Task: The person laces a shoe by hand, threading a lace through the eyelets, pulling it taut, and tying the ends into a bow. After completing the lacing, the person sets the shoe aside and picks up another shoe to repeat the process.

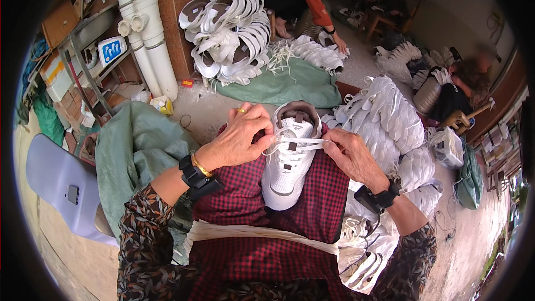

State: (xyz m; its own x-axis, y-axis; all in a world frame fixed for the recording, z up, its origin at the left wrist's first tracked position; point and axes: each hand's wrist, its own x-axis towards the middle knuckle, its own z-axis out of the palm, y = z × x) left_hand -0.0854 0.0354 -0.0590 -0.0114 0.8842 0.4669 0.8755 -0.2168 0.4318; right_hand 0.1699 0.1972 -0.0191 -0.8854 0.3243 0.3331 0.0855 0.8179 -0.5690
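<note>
On the lap, over a red-and-black checked cloth [312, 200], lies a white low-top leather sneaker with grey trim [287, 159]. Long axis runs away from the body: toe near, heel opening far, tilted slightly right. A flat white lace [298, 144] crosses the upper eyelets sideways, at right angles to that axis. Left hand [239, 136]: fingers pinched on the lace at the shoe's left edge, thumb on top. Right hand [351, 153]: fingers closed narrow on the lace's right end, just beside the shoe. Both hands about equally near.

At the right knee, a bundle of loose white laces [356, 256]. Right of that, stacked white shoe uppers [390, 117]. Left, a green woven sack [139, 145]; contents hidden. Farther off, another green sheet [290, 86] on the floor carries more uppers; a heap of white-and-brown uppers [228, 33] lies beside white plastic pipes [147, 28].
</note>
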